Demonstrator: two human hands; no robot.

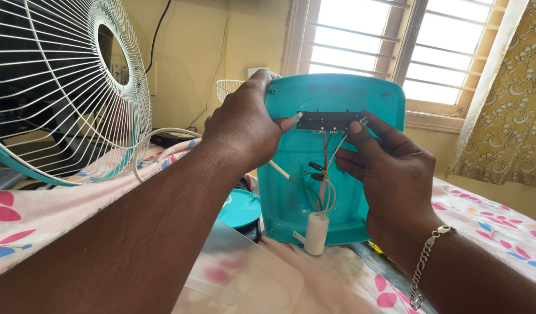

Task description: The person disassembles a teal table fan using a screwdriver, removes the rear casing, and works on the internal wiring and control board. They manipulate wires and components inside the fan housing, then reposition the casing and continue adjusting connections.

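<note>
A teal plastic fan housing (369, 96) stands upright on the bed with its hollow inside facing me. My left hand (244, 119) grips its top left edge, thumb resting at the left end of a black switch strip (329, 121) inside the shell. My right hand (390, 168) pinches the right end of that strip between thumb and fingers. Thin coloured wires (326, 168) hang from the strip to a white cylindrical capacitor (316, 231) at the bottom of the housing.
A white wire fan guard (70, 87) stands at the left with a white cable (157, 136) beside it. A round teal part (240, 207) and a clear fan blade (244, 270) lie on the floral bedsheet (23, 215). Barred window (396, 40) and yellow curtain (509, 104) behind.
</note>
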